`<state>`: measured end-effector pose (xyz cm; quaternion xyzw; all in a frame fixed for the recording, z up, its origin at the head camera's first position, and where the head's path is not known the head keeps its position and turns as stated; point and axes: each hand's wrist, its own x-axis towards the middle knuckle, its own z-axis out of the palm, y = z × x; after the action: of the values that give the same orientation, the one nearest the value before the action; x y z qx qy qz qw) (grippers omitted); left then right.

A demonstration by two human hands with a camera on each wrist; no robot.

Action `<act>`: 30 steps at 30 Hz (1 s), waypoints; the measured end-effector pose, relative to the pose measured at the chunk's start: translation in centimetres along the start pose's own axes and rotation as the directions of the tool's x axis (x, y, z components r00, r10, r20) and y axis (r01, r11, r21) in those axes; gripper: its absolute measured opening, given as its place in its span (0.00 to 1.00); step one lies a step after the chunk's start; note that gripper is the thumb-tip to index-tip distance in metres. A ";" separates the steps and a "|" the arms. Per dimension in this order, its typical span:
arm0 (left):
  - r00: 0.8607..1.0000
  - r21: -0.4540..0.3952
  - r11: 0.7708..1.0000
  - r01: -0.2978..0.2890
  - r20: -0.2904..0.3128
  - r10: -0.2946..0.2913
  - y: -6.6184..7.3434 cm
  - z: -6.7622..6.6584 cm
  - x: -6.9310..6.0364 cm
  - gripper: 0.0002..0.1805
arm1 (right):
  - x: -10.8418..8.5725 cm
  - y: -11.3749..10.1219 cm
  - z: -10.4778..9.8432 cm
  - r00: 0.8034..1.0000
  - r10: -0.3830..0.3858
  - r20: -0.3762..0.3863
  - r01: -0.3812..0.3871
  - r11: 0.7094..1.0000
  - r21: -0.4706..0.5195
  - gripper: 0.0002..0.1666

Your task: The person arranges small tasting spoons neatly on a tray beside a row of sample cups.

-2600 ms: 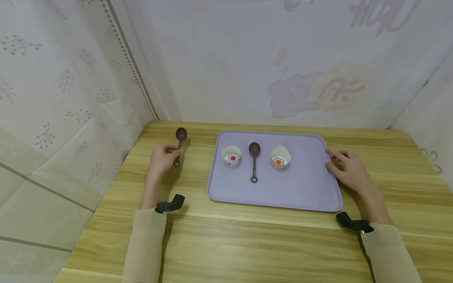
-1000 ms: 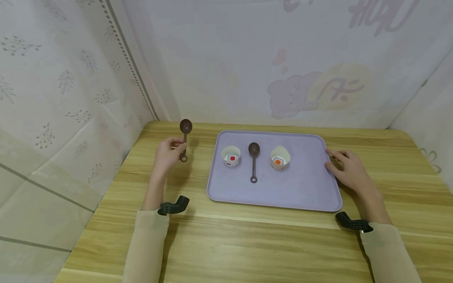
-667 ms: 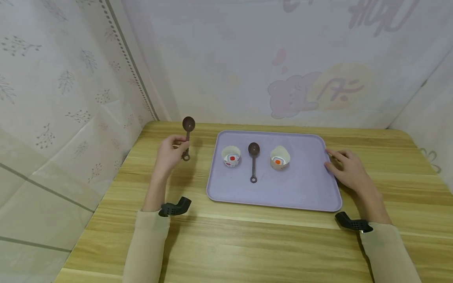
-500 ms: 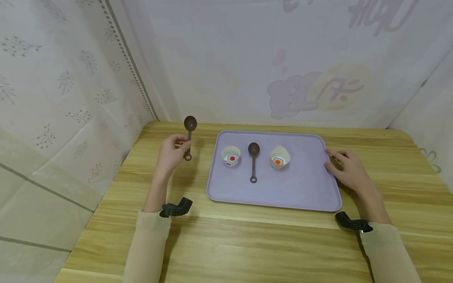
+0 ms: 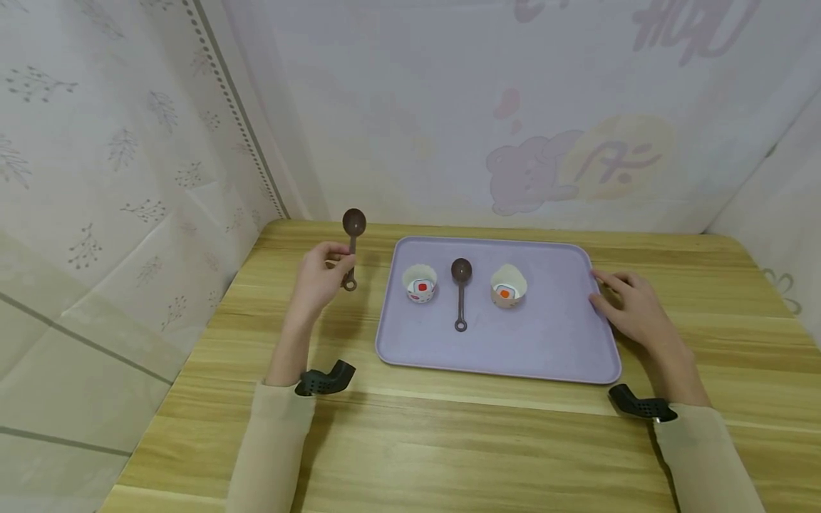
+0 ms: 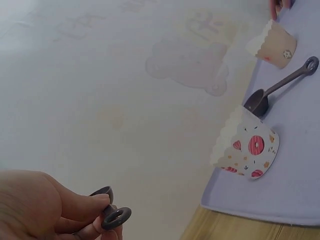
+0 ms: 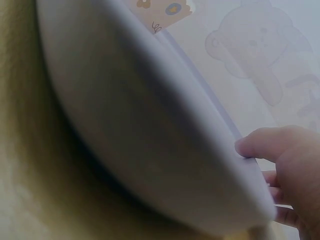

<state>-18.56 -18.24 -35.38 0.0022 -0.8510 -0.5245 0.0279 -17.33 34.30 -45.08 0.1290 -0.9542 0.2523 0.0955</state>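
In the head view my left hand (image 5: 323, 276) pinches a dark brown measuring spoon (image 5: 354, 223) by its handle, left of the tray. Its bowl points away from me, above the table. The left wrist view shows thumb and fingers around the handle, near its ring end (image 6: 116, 218). My right hand (image 5: 631, 303) touches the right rim of the lilac tray (image 5: 545, 349) with thumb and fingertips, fingers mostly straight. On the tray a second brown measuring spoon (image 5: 460, 296) lies between a white patterned paper baking cup (image 5: 420, 283) and a tan one (image 5: 507, 286).
A red-marked piece (image 5: 422, 287) sits in the white cup and an orange-marked piece (image 5: 504, 293) in the tan cup. Beneath everything is a wood-grain table (image 5: 410, 442). Printed cloth (image 5: 385, 128) hangs behind it and along the left side.
My left hand has carried the measuring spoon up from the table's left part and rightwards, closer to the tray. The right hand, tray, cups and second spoon stay in place.
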 end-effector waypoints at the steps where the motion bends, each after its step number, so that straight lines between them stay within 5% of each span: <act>1: 1.000 -0.001 1.000 -0.004 0.002 0.004 0.1 0.1 0.0 0.15 | 0.0 0.0 0.0 1.000 0.002 0.002 -0.002 1.000 0.000 0.30; 30: 0.999 -0.032 0.999 -0.041 0.032 0.042 1.9 2.4 -0.9 0.13 | 0.1 0.3 0.1 1.000 0.005 0.001 -0.005 1.000 0.016 0.30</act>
<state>-17.78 -15.24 -34.79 -0.0243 -0.8429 -0.5369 0.0249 -17.50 34.51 -45.34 0.1276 -0.9526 0.2599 0.0935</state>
